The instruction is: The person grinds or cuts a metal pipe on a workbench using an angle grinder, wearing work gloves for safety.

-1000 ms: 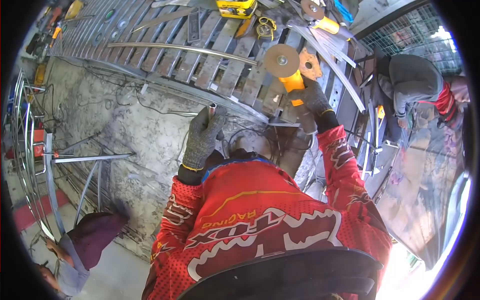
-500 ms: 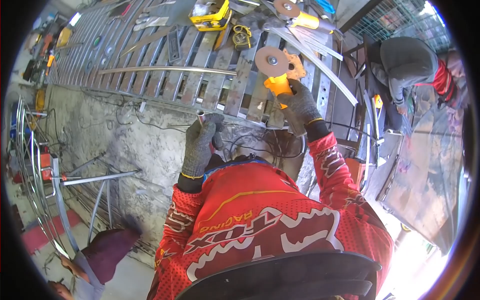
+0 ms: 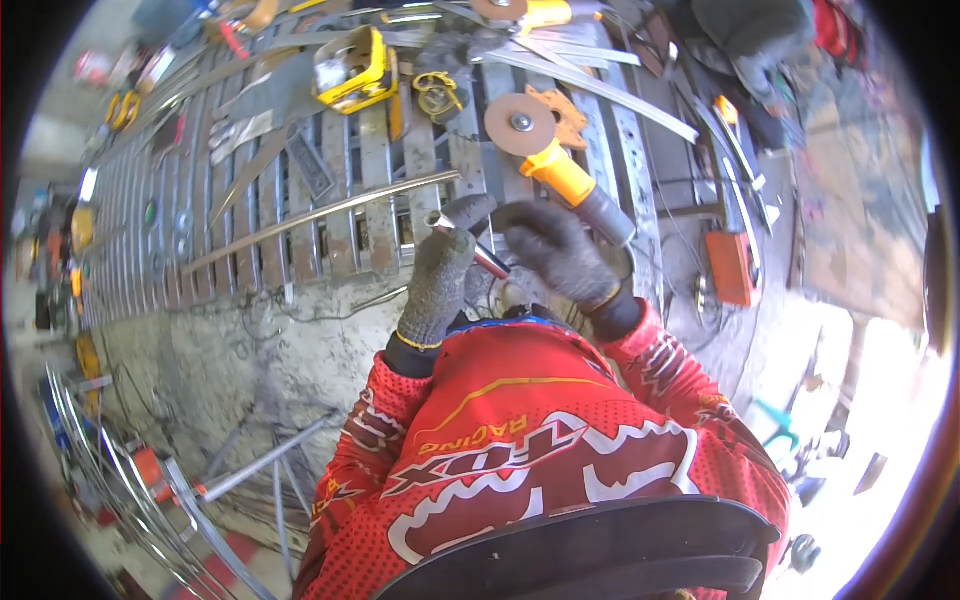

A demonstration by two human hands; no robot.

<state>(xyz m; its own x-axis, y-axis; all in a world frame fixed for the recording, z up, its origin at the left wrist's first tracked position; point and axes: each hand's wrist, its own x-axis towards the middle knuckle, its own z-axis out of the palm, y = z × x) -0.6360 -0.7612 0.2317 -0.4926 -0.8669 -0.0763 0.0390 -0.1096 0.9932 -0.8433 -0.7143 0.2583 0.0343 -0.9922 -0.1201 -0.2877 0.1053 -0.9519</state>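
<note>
My left hand (image 3: 440, 280), in a grey knit glove, is closed around a short shiny metal tube (image 3: 491, 262). One open end of the tube shows above the fist, and the other end slants down to the right. Close by on the right is my gloved right hand (image 3: 560, 250), its fingers curved toward the tube and smeared by motion. I cannot make out whether it touches the tube. Just beyond it, a yellow angle grinder (image 3: 562, 173) with a brown cutting disc lies on the slatted metal bench (image 3: 375, 240).
A long metal tube (image 3: 320, 215) lies across the slats. Farther back are a yellow box (image 3: 375, 80), a tape measure (image 3: 437, 97), flat metal strips (image 3: 590, 88) and a second grinder (image 3: 545, 12). Bent metal tubing (image 3: 130, 490) stands at left; another person (image 3: 755, 35) is at upper right.
My right hand has let go of the grinder, now lying on the bench, and moved left toward the tube. My left hand still holds the tube. The view has shifted.
</note>
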